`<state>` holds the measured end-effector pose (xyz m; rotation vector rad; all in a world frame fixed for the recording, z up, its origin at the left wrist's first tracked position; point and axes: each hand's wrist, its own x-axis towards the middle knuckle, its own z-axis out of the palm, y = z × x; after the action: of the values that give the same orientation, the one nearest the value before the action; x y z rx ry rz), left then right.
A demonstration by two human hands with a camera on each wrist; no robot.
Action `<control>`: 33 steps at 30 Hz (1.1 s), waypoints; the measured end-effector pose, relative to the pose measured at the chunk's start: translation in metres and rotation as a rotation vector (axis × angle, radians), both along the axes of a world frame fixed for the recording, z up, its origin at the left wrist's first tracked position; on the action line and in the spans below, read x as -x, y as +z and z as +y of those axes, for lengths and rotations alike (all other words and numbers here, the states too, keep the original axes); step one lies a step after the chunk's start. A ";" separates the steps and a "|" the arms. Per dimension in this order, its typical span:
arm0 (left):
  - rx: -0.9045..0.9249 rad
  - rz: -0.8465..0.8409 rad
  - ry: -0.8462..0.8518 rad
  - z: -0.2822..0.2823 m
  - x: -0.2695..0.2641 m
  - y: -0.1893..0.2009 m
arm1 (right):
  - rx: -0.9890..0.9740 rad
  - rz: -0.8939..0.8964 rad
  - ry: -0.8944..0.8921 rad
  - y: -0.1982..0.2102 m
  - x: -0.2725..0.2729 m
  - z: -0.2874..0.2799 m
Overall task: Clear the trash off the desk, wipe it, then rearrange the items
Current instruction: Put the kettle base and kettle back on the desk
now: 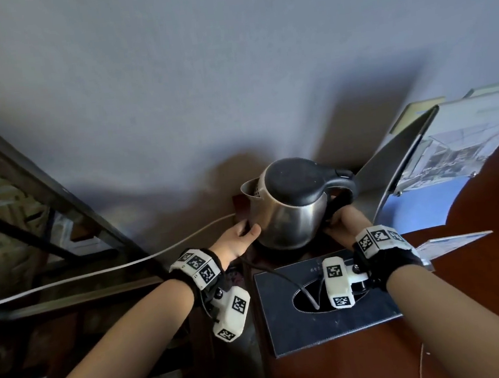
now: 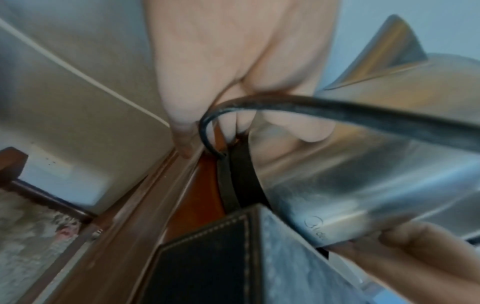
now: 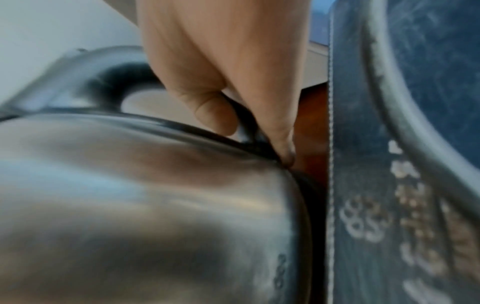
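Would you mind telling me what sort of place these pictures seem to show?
Probably a hotel room or office desk corner: a steel electric kettle with its cord, a dark leather tissue box and framed leaflets on a reddish wooden desk.

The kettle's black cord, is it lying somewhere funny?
Yes. The black cord runs from the kettle base, across the dark tissue box, and its end drops into the box's oval opening. A cord does not belong there. Both hands, left hand and right hand, grip the kettle's base.

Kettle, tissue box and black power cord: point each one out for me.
kettle (image 1: 287,215), head view, steel body
tissue box (image 1: 332,330), head view, dark top panel
black power cord (image 2: 363,112), left wrist view, middle of cord
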<state>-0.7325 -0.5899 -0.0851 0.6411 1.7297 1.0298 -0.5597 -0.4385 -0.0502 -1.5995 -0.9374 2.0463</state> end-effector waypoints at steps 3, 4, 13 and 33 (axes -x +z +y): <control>-0.012 0.044 -0.047 -0.001 0.002 0.003 | -0.102 -0.015 0.028 0.007 0.003 -0.003; -0.021 0.006 -0.030 -0.003 0.004 0.007 | -0.131 0.000 0.018 0.013 0.003 -0.006; -0.277 -0.069 0.143 -0.009 -0.008 0.084 | -0.214 0.165 -0.100 0.049 -0.002 -0.021; -0.124 0.325 0.326 -0.010 -0.021 0.093 | -0.213 0.001 0.122 0.080 -0.015 -0.018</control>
<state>-0.7118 -0.6001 0.0078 0.6444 2.1155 1.3231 -0.5447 -0.4563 0.0302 -1.4618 -1.2347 1.9483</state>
